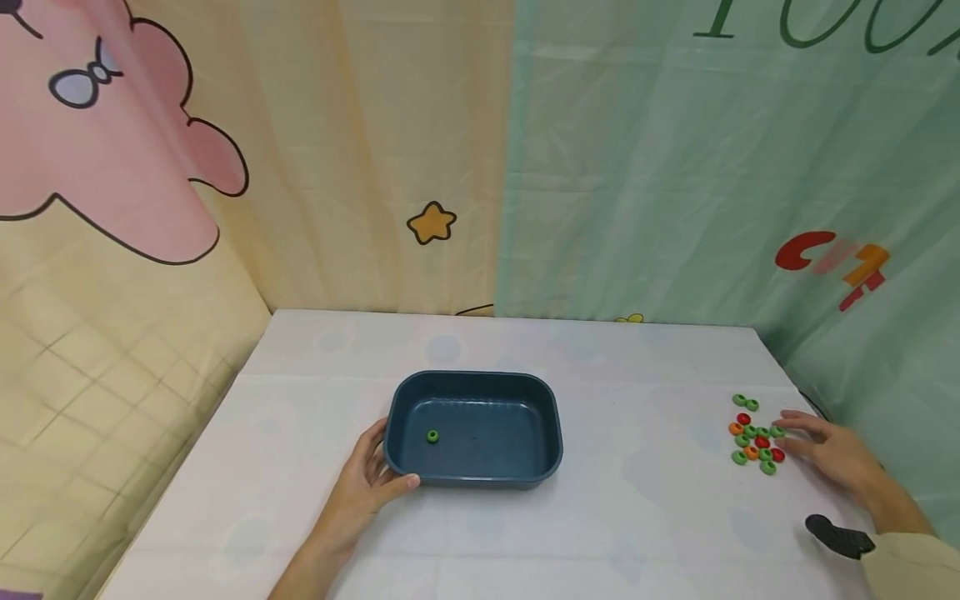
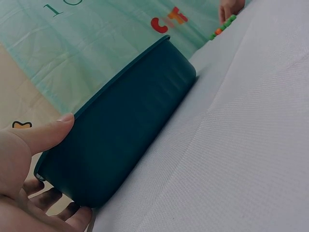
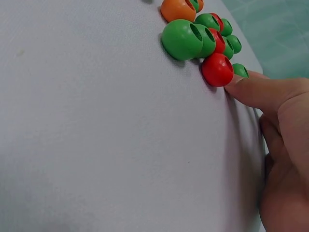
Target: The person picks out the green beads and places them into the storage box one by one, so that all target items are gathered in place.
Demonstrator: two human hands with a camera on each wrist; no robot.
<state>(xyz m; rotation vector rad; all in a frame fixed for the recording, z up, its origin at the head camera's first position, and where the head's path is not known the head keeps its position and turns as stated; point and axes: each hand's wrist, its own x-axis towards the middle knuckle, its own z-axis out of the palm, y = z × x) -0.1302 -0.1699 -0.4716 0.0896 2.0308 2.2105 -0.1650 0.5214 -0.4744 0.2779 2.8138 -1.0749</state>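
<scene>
A dark blue rectangular plastic tub (image 1: 480, 482) stands on the table, with one green bead (image 1: 432, 437) on its floor. My left hand (image 1: 365, 483) holds the tub's near left corner, thumb on the rim and fingers around the outer side, as the left wrist view shows the hand (image 2: 29, 169) too. At the right of the table, my right hand (image 1: 836, 454) pinches a green bead (image 3: 240, 71) between thumb and forefinger, at the edge of a cluster of beads. A red bead (image 3: 217, 70) lies right beside the thumb tip.
Several loose green, red and orange beads, such as an orange bead (image 1: 736, 428), lie close together at the right. A black curved object (image 1: 838, 537) shows beside the right sleeve (image 1: 911, 567). Printed curtains (image 1: 622, 167) hang behind the white table (image 1: 637, 533).
</scene>
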